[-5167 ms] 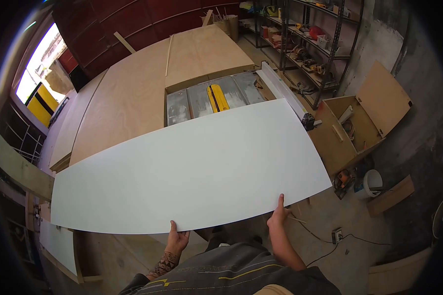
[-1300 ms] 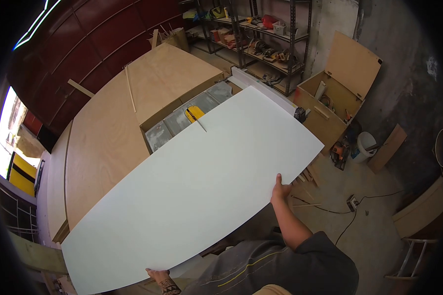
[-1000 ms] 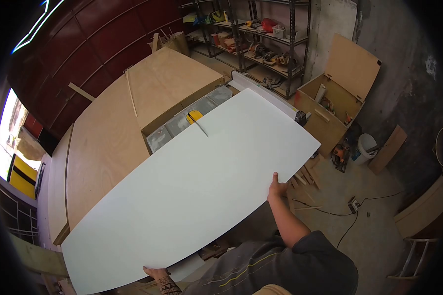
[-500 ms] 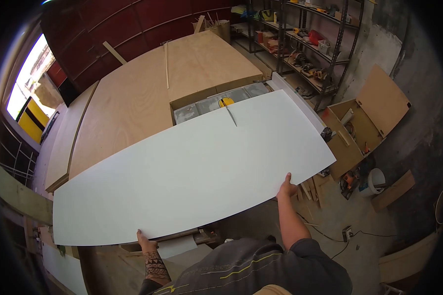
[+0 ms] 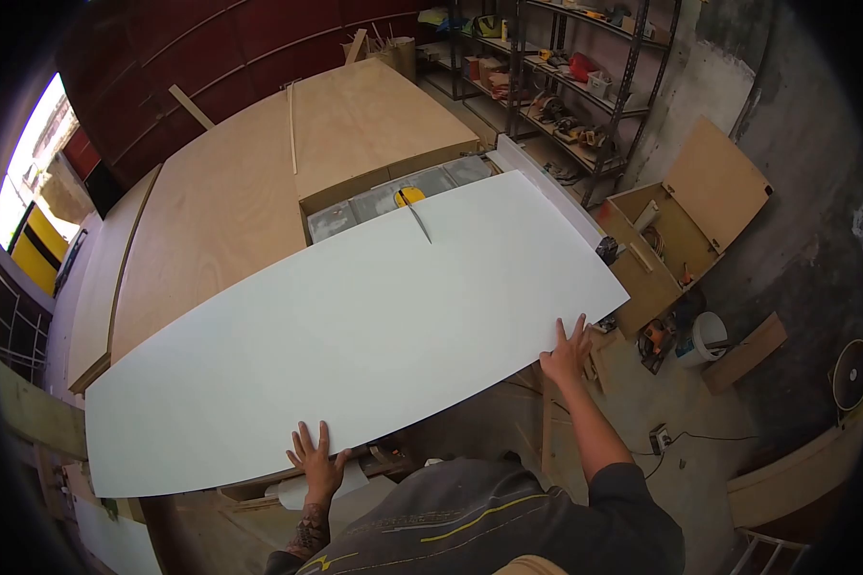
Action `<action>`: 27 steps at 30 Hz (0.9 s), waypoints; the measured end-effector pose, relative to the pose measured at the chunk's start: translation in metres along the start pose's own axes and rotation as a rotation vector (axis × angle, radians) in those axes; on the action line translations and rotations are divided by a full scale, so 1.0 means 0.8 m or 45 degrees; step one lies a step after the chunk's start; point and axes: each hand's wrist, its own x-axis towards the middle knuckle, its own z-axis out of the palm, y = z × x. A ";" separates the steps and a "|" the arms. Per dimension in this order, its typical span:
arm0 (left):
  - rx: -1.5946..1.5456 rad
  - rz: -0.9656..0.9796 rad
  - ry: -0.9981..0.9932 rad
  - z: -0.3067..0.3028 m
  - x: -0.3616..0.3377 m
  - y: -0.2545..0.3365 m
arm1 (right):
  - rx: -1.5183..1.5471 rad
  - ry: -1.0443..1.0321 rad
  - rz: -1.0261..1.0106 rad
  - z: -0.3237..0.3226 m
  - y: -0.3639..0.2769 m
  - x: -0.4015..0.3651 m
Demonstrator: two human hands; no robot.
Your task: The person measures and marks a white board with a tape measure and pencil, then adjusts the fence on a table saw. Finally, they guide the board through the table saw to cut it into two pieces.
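Note:
A large white panel (image 5: 336, 335) lies flat across the saw table in front of me. My left hand (image 5: 319, 462) rests on its near edge with the fingers spread over the top. Farther right, my right hand (image 5: 566, 356) lies on the same edge near the corner, fingers apart and pointing forward. At the panel's far edge stands the saw's yellow blade guard (image 5: 409, 197), with a thin dark curved strip reaching from it over the white surface. The panel's right end lies along a pale fence rail (image 5: 556, 187).
Wooden outfeed tables (image 5: 221, 201) extend behind the saw. Metal shelves (image 5: 585, 96) with tools stand at the back right. On the right are an open wooden box (image 5: 657, 254), a white bucket (image 5: 708, 335), a power socket with cable (image 5: 660, 439) and a round fan (image 5: 851, 374).
Both hands have gone from gripping the near edge, thumbs on top, to lying with spread fingers on the panel. The left hand sits farther right along the edge. The camera view has shifted slightly.

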 end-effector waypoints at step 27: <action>-0.111 0.095 0.035 -0.032 0.032 -0.001 | -0.427 -0.228 -0.683 0.026 0.037 0.109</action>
